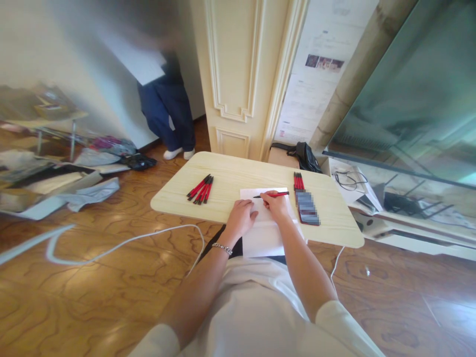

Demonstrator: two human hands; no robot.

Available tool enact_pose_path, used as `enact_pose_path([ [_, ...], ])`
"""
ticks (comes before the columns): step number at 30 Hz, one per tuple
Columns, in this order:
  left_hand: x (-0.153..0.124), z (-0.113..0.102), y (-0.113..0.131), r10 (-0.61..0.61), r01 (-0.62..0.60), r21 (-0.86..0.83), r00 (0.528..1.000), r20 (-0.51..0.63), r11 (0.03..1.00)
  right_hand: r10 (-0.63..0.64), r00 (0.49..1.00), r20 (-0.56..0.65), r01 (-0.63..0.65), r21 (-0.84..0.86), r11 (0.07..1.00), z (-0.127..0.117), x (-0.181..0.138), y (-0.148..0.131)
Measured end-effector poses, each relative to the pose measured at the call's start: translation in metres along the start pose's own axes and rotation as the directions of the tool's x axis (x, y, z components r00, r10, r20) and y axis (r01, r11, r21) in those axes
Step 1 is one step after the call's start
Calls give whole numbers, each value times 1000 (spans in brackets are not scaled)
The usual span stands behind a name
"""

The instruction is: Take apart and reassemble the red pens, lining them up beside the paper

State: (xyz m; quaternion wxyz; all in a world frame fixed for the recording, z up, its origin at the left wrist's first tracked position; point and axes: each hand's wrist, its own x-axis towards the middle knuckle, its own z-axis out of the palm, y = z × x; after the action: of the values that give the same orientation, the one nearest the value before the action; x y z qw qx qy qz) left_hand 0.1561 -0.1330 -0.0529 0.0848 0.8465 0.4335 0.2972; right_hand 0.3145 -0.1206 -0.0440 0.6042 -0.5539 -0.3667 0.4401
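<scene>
My right hand [274, 202] is closed around a red pen [277, 194], with the pen's dark tip pointing left over a white sheet of paper [265, 233]. My left hand [241, 216] rests on the same sheet, its fingers curled and pressing the paper down. The sheet lies on a small light wooden table [230, 178] and hangs over its near edge. A bundle of several red pens [201, 189] lies on the table to the left. More red pens [298, 181] lie to the right, above a blurred dark box [307, 208].
Another person in dark blue trousers [167, 111] stands at the back holding a white sheet. A white cable [122, 244] trails over the wooden floor. Clutter [55, 183] lies at the left, a black bag [305, 156] behind the table, a glass cabinet [405, 99] at the right.
</scene>
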Motion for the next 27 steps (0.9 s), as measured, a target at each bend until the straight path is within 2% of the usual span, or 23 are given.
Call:
enact_pose_path([
  [2, 0, 0, 0, 5, -5, 6, 1000, 5, 1000, -97, 995, -39, 92, -125, 988, 5, 1, 5],
  [7, 1, -2, -1, 34, -34, -8, 999, 9, 999, -72, 997, -32, 58, -321, 945, 13, 4, 8],
  [10, 1, -1, -1, 28, -28, -22, 1000, -1, 999, -125, 992, -7, 110, -422, 900, 13, 3, 7],
  [20, 1, -1, -2, 51, -51, -34, 999, 3, 998, -232, 971, 67, 229, -557, 798, 17, -1, 8],
  [27, 1, 2, -4, 22, -22, -17, 1000, 7, 1000, -216, 975, -44, 156, -558, 815, 18, -1, 10],
])
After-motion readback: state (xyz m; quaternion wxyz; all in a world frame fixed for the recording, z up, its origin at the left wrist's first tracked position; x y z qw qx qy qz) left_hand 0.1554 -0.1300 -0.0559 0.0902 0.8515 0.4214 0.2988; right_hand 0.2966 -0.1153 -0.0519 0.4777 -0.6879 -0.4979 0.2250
